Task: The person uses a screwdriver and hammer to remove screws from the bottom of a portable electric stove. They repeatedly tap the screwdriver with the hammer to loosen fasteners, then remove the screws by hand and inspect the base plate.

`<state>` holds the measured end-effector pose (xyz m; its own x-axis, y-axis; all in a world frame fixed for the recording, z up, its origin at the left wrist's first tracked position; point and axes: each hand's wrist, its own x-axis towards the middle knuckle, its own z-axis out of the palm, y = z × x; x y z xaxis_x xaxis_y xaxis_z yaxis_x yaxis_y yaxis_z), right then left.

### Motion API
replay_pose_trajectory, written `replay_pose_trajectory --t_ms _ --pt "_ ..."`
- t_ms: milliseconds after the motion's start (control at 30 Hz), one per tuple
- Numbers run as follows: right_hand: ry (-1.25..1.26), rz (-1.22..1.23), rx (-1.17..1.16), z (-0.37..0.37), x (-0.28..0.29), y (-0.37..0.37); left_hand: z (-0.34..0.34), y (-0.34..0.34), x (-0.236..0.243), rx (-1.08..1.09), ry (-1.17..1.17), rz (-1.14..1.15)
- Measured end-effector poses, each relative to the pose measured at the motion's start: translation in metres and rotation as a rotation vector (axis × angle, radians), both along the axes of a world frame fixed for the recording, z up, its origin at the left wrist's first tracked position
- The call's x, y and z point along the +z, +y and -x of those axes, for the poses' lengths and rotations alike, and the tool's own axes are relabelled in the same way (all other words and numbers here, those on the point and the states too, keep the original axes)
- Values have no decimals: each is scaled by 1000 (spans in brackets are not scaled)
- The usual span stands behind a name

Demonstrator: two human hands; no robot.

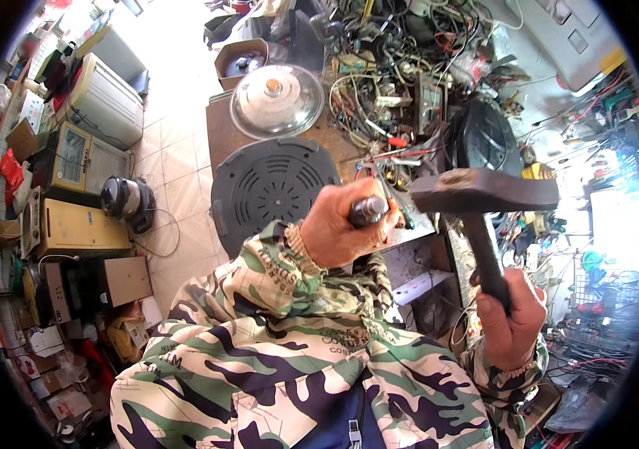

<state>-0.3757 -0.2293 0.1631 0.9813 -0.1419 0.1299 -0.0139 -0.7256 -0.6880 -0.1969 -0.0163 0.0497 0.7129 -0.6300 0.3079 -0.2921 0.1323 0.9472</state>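
My right hand [512, 314] is closed round the handle of a hammer [484, 196], whose dark, worn head is raised to the right of my left hand. The left hand [349, 223] makes a fist round a dark rod with a shiny metal end [369, 211]; the end points up, and its lower part is hidden. Just beyond and left of that fist, a black slotted plastic base [278, 196] lies on the brown workbench [220, 127]. Behind the base rests a clear glass lid [277, 103] with an orange-brown knob.
Tangled cables and tools [394, 90] crowd the bench's far right. A cardboard box [241, 63] stands beyond the lid. On the tiled floor at left are a dark-and-silver round appliance [128, 202] and a yellow cabinet [84, 224]. Loose parts and wires fill the right side.
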Motion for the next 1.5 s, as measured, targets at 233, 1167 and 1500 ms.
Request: replay_pose_trajectory --t_ms 233,1167,1500 --pt "4 230 113 -9 22 8 -2 -5 -19 -19 -27 36" --pt "-126 -829 -498 26 -100 -4 15 175 37 440 6 516" --pt "151 -800 -272 -10 -110 24 38 165 -3 542 118 605"
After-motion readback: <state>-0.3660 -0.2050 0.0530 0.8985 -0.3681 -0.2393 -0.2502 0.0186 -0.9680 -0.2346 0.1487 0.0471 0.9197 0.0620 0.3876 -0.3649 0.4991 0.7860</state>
